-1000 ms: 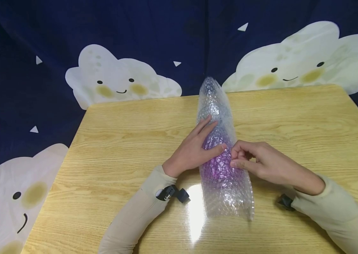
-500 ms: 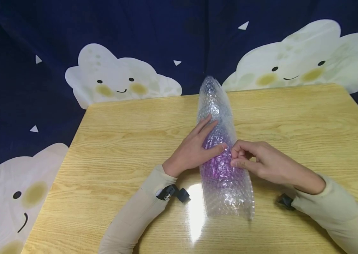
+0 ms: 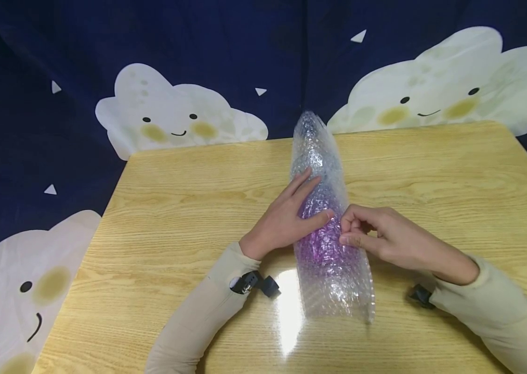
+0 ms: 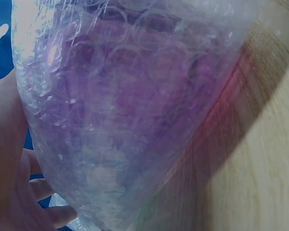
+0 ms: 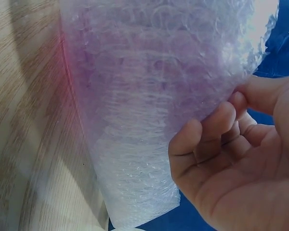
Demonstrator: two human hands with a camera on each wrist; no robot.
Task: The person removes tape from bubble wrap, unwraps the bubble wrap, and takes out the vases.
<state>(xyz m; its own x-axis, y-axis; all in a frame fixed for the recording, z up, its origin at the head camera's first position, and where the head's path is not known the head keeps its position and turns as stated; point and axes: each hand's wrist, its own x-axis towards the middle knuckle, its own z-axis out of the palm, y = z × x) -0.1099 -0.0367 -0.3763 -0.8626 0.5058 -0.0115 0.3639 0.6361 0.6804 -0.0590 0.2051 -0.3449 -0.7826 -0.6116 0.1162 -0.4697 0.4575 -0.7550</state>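
Note:
A long roll of clear bubble wrap (image 3: 336,291) lies lengthwise on the table, round something purple (image 3: 321,244) whose kind the wrap hides. My left hand (image 3: 282,223) rests on the roll's left side, fingers extended and thumb across the top. On the other side, my right hand (image 3: 392,236) pinches the bubble wrap between thumb and curled fingers. In the left wrist view the bubble wrap (image 4: 115,96) fills most of the picture, with the left hand (image 4: 12,159) along its edge. In the right wrist view, curled fingers meet the bubble wrap (image 5: 135,96).
The wooden table (image 3: 188,208) carries the roll, whose far end reaches the table's back edge. Behind hangs a dark blue curtain (image 3: 226,41) with smiling clouds. A small black device (image 3: 254,284) sits at the left wrist, another black device (image 3: 421,296) at the right.

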